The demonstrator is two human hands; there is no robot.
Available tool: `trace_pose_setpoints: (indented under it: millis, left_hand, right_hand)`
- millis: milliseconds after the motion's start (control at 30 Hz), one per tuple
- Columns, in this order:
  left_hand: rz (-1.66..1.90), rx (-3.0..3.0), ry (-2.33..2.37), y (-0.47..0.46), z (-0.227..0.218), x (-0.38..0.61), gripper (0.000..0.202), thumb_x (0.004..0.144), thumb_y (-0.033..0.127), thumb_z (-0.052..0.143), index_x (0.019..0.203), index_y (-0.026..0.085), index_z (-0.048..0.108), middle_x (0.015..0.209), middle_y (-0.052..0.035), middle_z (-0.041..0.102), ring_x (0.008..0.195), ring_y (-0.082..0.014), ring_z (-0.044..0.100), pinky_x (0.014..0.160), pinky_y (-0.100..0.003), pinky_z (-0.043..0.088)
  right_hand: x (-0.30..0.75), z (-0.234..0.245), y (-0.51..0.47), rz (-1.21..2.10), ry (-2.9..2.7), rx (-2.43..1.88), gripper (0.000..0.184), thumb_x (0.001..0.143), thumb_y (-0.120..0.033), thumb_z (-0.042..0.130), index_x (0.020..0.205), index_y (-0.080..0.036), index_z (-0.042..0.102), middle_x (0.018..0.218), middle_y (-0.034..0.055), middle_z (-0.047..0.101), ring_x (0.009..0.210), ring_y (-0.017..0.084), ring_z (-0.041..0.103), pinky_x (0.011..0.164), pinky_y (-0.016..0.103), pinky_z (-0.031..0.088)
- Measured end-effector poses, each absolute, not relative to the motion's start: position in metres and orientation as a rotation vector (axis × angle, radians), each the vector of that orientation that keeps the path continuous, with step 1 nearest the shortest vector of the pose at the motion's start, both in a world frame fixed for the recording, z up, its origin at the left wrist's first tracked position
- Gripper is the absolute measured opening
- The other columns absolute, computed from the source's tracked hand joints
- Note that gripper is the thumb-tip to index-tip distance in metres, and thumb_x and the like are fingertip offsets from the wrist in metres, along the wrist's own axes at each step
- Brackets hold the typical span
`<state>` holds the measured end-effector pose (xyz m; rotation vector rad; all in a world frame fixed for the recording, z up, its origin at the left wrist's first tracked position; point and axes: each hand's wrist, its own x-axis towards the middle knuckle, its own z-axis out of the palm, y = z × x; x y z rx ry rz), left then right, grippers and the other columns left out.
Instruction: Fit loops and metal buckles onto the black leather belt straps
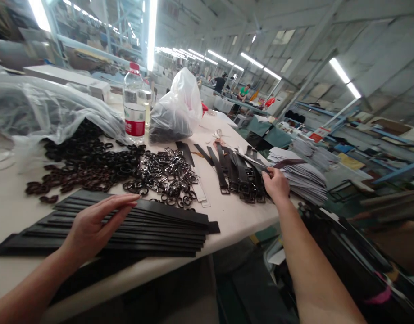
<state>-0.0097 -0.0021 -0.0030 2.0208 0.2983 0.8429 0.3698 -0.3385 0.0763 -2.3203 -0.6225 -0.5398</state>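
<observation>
My left hand (93, 222) lies flat with fingers stretched out on a fanned stack of long black straps (152, 225) near the table's front edge. My right hand (276, 184) reaches to the table's right edge and pinches a dark strap (289, 163) that lies over a row of finished black straps with metal buckles (238, 173). Between the two lie a heap of dark metal buckles (168, 173) and a heap of dark brown loops (88, 164).
A water bottle with a red label (135, 108) and a tied plastic bag (178, 110) stand at the back of the white table (234, 216). Crumpled clear plastic (47, 108) lies at left. A stack of papers (304, 175) sits beyond the right edge. People work far behind.
</observation>
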Motion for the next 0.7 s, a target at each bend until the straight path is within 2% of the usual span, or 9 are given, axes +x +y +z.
trace_pose_setpoints:
  millis: [100, 267, 433, 533, 700]
  left_hand:
    - [0.837, 1.969, 0.328, -0.002, -0.001, -0.01, 0.023, 0.082, 0.039, 0.07, 0.1, 0.028, 0.078, 0.099, -0.0035, 0.079, 0.091, -0.0234, 0.072, 0.094, -0.032, 0.052]
    - [0.782, 1.887, 0.414, -0.004, 0.002, -0.011, 0.02, 0.077, 0.038, 0.074, 0.092, 0.026, 0.081, 0.096, -0.0047, 0.079, 0.091, -0.0247, 0.072, 0.094, -0.032, 0.052]
    - [0.702, 1.947, 0.318, -0.009, 0.006, -0.012, 0.016, 0.079, 0.032, 0.071, 0.09, 0.026, 0.081, 0.092, -0.0047, 0.08, 0.086, -0.0227, 0.073, 0.087, -0.029, 0.055]
    - [0.647, 1.963, 0.213, -0.012, 0.004, -0.013, 0.014, 0.079, 0.028, 0.072, 0.088, 0.027, 0.082, 0.089, -0.0054, 0.08, 0.082, -0.0213, 0.074, 0.081, -0.026, 0.055]
    - [0.553, 2.077, 0.091, -0.02, -0.006, -0.012, 0.018, 0.083, 0.027, 0.067, 0.095, 0.028, 0.081, 0.092, -0.0055, 0.079, 0.084, -0.0214, 0.074, 0.08, -0.026, 0.056]
  right_hand:
    - [0.338, 0.05, -0.3, -0.418, -0.845, -2.314, 0.012, 0.091, -0.022, 0.059, 0.094, -0.016, 0.069, 0.101, 0.0142, 0.069, 0.1, 0.027, 0.064, 0.091, 0.044, 0.045]
    - [0.239, 0.018, -0.227, -0.007, -1.349, -2.2, 0.019, 0.09, -0.03, 0.066, 0.105, -0.019, 0.072, 0.119, 0.0087, 0.069, 0.111, 0.021, 0.063, 0.099, 0.034, 0.046]
    - [0.173, 0.004, -0.189, 0.097, -1.634, -2.299, 0.037, 0.086, -0.048, 0.071, 0.109, -0.019, 0.073, 0.109, 0.0097, 0.07, 0.102, 0.025, 0.064, 0.094, 0.039, 0.044]
    - [0.166, 0.003, -0.18, 0.162, -1.54, -2.411, 0.042, 0.084, -0.051, 0.072, 0.112, -0.02, 0.074, 0.106, 0.0096, 0.071, 0.098, 0.025, 0.065, 0.09, 0.037, 0.045]
    - [0.167, 0.004, -0.178, 0.277, -1.395, -2.399, 0.043, 0.081, -0.056, 0.073, 0.107, -0.022, 0.076, 0.104, 0.0076, 0.073, 0.096, 0.024, 0.067, 0.086, 0.034, 0.048]
